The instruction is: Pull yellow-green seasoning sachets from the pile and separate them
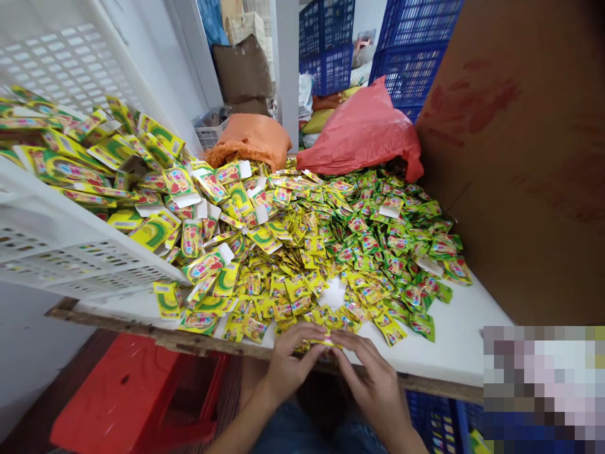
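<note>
At the front edge of the table, my left hand (293, 358) and my right hand (371, 367) meet over a small yellow package (327, 343). Thumbs and fingertips of both hands pinch its two ends. Much of it is hidden by my fingers, so I cannot tell whether it is a box or a packet. Just beyond my hands lie loose yellow sachets (297, 289), with green sachets (397, 243) heaped to the right. To the left, many small yellow-green boxes (205, 265) spill out of a tipped white plastic crate (85, 233); several have open white flaps.
An orange sack (253, 139) and a red plastic bag (363, 129) lie behind the heap. A tall cardboard box (515, 157) walls off the right side. Blue crates (411, 57) are stacked at the back. A red stool (118, 394) stands below left, a blue crate (432, 416) below right.
</note>
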Tool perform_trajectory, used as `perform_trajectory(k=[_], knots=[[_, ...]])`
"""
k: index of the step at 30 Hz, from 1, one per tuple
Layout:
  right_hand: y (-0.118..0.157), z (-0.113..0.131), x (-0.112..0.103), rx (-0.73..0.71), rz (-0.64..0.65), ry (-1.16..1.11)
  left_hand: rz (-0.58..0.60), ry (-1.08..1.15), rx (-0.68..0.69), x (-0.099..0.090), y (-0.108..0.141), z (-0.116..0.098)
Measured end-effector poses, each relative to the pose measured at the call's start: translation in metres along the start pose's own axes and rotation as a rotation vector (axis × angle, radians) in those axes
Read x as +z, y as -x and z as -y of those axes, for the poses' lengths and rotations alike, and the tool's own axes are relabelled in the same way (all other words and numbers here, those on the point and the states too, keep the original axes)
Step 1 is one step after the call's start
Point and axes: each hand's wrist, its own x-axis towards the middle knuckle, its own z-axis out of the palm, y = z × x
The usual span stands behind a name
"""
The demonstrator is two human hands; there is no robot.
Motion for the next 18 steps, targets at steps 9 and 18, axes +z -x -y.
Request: perform_trajectory(k=[9, 18], knots=[[0.006, -0.006, 0.006, 0.072, -0.035, -0.024, -0.056, 0.105, -0.018, 0.006, -0.001, 0.007], [0.015, -0.019, 0.019, 0.066, -0.044, -0.048, -0.073, 0.033, -0.007, 0.006, 0.002, 0.021]])
